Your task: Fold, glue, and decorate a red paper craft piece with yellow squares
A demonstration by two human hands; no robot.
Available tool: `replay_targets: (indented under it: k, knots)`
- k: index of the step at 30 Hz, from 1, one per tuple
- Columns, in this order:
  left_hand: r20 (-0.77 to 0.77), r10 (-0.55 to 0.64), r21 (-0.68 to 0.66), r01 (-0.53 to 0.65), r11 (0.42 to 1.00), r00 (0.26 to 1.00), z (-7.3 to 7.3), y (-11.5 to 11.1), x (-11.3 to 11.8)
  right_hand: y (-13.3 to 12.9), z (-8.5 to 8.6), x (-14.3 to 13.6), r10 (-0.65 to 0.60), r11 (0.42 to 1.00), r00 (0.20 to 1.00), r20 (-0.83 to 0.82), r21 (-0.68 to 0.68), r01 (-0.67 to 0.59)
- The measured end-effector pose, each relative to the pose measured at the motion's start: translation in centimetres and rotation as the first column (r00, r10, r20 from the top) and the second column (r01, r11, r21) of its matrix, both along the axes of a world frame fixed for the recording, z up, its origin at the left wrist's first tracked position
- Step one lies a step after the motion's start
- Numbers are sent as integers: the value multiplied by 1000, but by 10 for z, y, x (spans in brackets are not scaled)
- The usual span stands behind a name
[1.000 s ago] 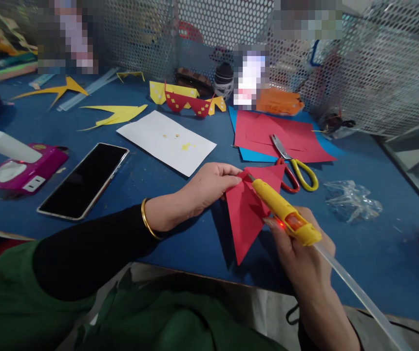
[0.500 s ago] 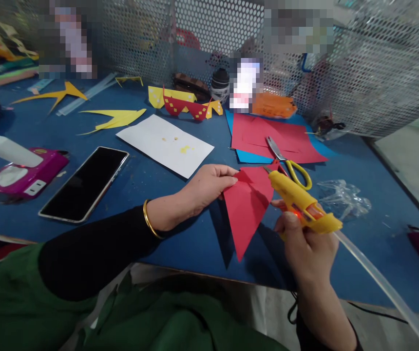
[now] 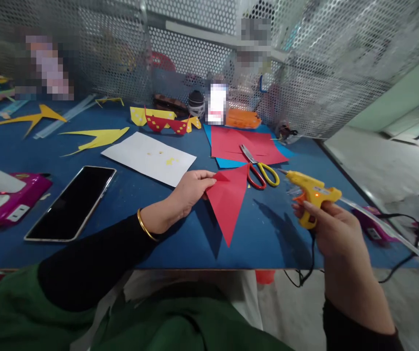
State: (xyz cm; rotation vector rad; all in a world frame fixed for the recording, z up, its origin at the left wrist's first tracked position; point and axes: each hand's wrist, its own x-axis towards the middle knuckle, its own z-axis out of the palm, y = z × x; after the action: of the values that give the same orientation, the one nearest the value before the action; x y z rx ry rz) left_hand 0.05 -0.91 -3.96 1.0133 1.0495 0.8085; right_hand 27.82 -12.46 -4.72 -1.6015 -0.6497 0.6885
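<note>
My left hand [image 3: 191, 192] pinches the upper left corner of a folded red paper piece [image 3: 229, 200], which tapers to a point toward me. Off to the right, my right hand [image 3: 337, 226] is wrapped round the grip of a yellow hot glue gun [image 3: 312, 190] with an orange trigger. Its nozzle faces left, apart from the red paper, and a clear glue stick trails out of its back. Scissors [image 3: 258, 170] with one red and one yellow handle lie just beyond the red paper, their blades resting on red sheets [image 3: 246, 144].
Beyond the hands are a white sheet [image 3: 149, 158], paper masks [image 3: 165, 122], yellow paper cutouts [image 3: 100, 139] and an orange packet [image 3: 242, 118]. A phone [image 3: 72, 202] and a purple power strip [image 3: 15, 200] lie at left. A perforated metal panel [image 3: 187, 48] borders the back.
My right hand has drawn the glue gun away from the red paper to the right. The left hand still holds the paper. The head view has shifted, showing more at the right.
</note>
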Motion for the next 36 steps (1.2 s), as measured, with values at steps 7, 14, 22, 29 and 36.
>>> replay_targets:
  k: [7, 14, 22, 29, 36]
  knots:
    - [25, 10, 2, -10, 1000, 1000, -2, 0, 0, 32, 10, 54, -66, 983, 891, 449, -123, 135]
    - [25, -26, 10, 26, 1000, 999, 0, -4, 0, 41, 21, 56, 36, 918, 643, 765, -279, 281]
    - [28, -44, 6, 44, 999, 999, 0, -3, 0, 41, 18, 38, 75, 901, 469, 880, -261, 347]
    - [54, -64, 0, 65, 998, 996, -2, -4, -1, 35, 31, -3, -99, 933, 452, 887, -74, 351]
    - [153, 33, 160, -58, 986, 988, 1, -5, 0, 61, 13, -93, 387, 920, 921, -44, -45, -389]
